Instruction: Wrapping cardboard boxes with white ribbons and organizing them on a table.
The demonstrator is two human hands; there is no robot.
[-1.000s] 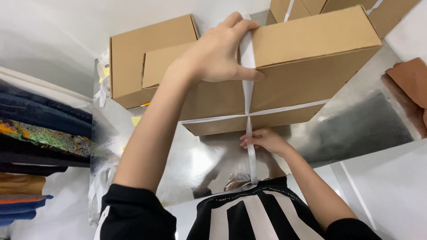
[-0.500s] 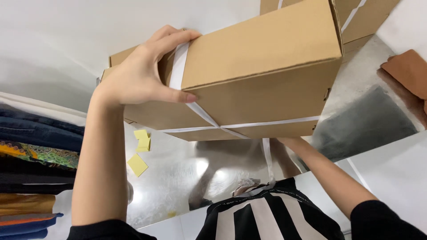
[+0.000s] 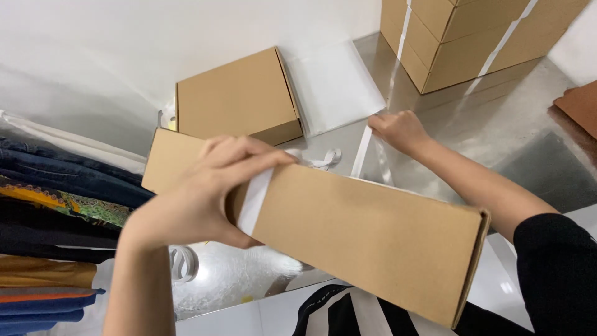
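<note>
Cardboard box point(image 3: 348, 236) held above steel table point(image 3: 472, 130), left hand point(image 3: 211, 193) clamped over white strap point(image 3: 254, 199) on it. Beyond box, right hand point(image 3: 398, 130) pinching strap's free end taut.

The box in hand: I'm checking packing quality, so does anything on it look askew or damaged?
No damage shows. The box is held tilted by the left hand, and the white strap pulled by the right hand is loose, not flat.
</note>
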